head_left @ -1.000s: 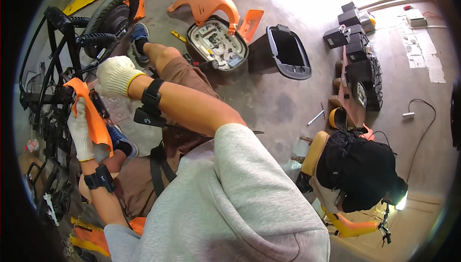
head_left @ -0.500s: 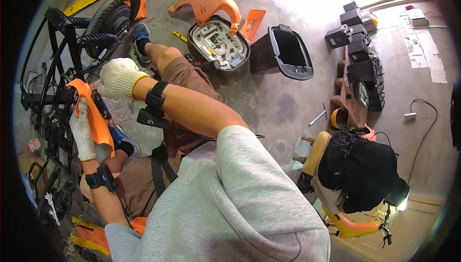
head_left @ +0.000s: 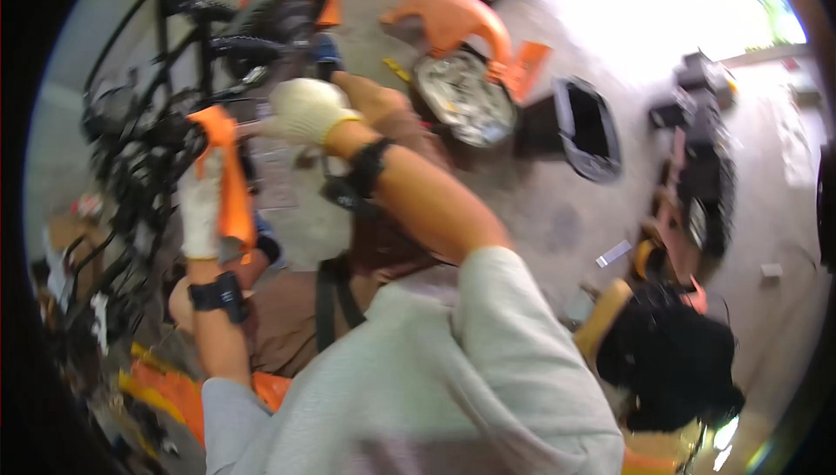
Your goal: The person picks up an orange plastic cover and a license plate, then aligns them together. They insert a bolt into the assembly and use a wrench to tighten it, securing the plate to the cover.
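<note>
A curved orange plastic panel (head_left: 231,192) stands upright against the black vehicle frame (head_left: 139,140) on the left. My left hand (head_left: 202,205), in a white knit glove, is closed on the panel's left side. My right hand (head_left: 306,114), gloved alike, is bunched just right of the panel's upper end. Something thin and pinkish points from it toward the panel, too smeared to name. Its fingertips are hidden by the glove's back and motion blur.
A wheel (head_left: 283,31) lies beyond the frame. An orange fender-like cover (head_left: 457,22), a tray of small parts (head_left: 466,96) and a black open bin (head_left: 588,131) sit on the floor ahead. Another person in black (head_left: 666,357) bends at the right. Orange panels (head_left: 170,392) lie lower left.
The whole view has swung, so everything sits farther right in it, and the picture is blurred. My left hand keeps its hold on the orange panel; my right stays beside its upper end.
</note>
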### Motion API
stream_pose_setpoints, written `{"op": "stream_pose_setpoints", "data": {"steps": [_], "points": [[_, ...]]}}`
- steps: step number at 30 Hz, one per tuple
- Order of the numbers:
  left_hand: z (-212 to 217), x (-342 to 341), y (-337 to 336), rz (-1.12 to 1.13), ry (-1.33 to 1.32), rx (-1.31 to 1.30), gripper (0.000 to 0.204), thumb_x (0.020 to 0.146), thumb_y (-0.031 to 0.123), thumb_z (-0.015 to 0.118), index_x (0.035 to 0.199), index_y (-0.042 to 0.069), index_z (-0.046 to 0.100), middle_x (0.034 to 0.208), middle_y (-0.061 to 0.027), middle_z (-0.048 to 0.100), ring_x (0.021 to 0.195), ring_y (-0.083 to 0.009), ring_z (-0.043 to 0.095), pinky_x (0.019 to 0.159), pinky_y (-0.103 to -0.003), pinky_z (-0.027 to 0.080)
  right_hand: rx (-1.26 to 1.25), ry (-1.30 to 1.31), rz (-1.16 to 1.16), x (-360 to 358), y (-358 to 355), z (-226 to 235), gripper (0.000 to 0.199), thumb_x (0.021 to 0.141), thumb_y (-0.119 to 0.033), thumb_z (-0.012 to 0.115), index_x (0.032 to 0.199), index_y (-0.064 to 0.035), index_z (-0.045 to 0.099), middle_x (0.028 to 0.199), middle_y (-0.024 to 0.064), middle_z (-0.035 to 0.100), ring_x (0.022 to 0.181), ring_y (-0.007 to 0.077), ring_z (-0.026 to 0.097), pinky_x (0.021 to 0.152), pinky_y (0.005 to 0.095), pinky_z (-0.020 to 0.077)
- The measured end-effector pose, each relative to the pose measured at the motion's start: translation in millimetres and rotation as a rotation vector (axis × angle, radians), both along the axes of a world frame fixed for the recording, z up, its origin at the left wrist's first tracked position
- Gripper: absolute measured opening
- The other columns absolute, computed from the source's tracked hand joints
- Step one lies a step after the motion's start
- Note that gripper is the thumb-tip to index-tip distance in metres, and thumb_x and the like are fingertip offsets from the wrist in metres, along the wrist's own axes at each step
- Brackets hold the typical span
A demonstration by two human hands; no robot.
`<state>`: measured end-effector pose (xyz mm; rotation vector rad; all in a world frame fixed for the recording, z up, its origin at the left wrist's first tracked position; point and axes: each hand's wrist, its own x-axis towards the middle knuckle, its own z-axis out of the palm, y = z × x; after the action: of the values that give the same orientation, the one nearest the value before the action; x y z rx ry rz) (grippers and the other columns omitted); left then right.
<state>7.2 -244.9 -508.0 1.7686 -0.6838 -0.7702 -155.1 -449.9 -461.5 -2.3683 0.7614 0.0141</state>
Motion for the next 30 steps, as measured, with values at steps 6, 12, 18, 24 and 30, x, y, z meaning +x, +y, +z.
{"op": "stream_pose_setpoints", "data": {"steps": [6, 12, 18, 24, 30], "points": [[-1.5, -4.7, -3.0, -0.001, -0.155, -0.158, 0.041, 0.099, 0.035, 0.065, 0.114, -0.003, 0.069, 0.102, -0.0043, 0.073, 0.093, -0.0110, 0.066, 0.082, -0.027, 0.051, 0.052, -0.024, -0.014, -1.2, -3.6, 3.4, 0.051, 0.081, -0.056, 0.066, 0.091, -0.0070, 0.077, 0.082, 0.0177, 0.071, 0.082, 0.0357, 0.070, 0.074, 0.0448, 0.0541], [8.1, -9.9, -2.3, 0.082, -0.051, -0.055, 0.043, 0.099, 0.038, 0.066, 0.115, -0.002, 0.069, 0.101, -0.0028, 0.073, 0.090, -0.0101, 0.065, 0.080, -0.027, 0.051, 0.012, 0.015, 0.021, -1.0, -1.2, 5.3, 0.046, 0.082, -0.050, 0.065, 0.094, -0.0073, 0.077, 0.085, 0.0184, 0.072, 0.082, 0.0363, 0.071, 0.075, 0.0446, 0.0551], [9.1, -9.7, -2.6, 0.101, -0.098, -0.091, 0.047, 0.098, 0.042, 0.066, 0.116, -0.001, 0.070, 0.100, -0.0034, 0.073, 0.087, -0.0091, 0.064, 0.077, -0.027, 0.051, 0.028, 0.002, 0.024, -2.9, 6.5, 8.4, 0.045, 0.082, -0.047, 0.063, 0.097, -0.0069, 0.077, 0.086, 0.0198, 0.072, 0.083, 0.0362, 0.071, 0.077, 0.0444, 0.0560], [3.2, -8.2, -1.2, 0.069, -0.149, -0.109, 0.044, 0.099, 0.040, 0.065, 0.111, -0.002, 0.071, 0.096, -0.0055, 0.073, 0.085, -0.0107, 0.065, 0.076, -0.028, 0.052, 0.073, 0.011, 0.029, 0.6, 8.7, 16.9, 0.045, 0.083, -0.048, 0.067, 0.099, -0.0070, 0.077, 0.082, 0.0183, 0.071, 0.078, 0.0352, 0.070, 0.072, 0.0436, 0.0543], [2.0, -6.4, 1.7, 0.060, -0.143, -0.032, 0.044, 0.096, 0.043, 0.069, 0.106, 0.000, 0.072, 0.083, -0.0008, 0.067, 0.070, -0.0082, 0.058, 0.063, -0.027, 0.050, -0.054, 0.081, 0.008, 14.6, 16.3, 18.4, 0.045, 0.084, -0.048, 0.061, 0.093, -0.0074, 0.077, 0.082, 0.0188, 0.072, 0.082, 0.0359, 0.072, 0.075, 0.0454, 0.0574]]}}
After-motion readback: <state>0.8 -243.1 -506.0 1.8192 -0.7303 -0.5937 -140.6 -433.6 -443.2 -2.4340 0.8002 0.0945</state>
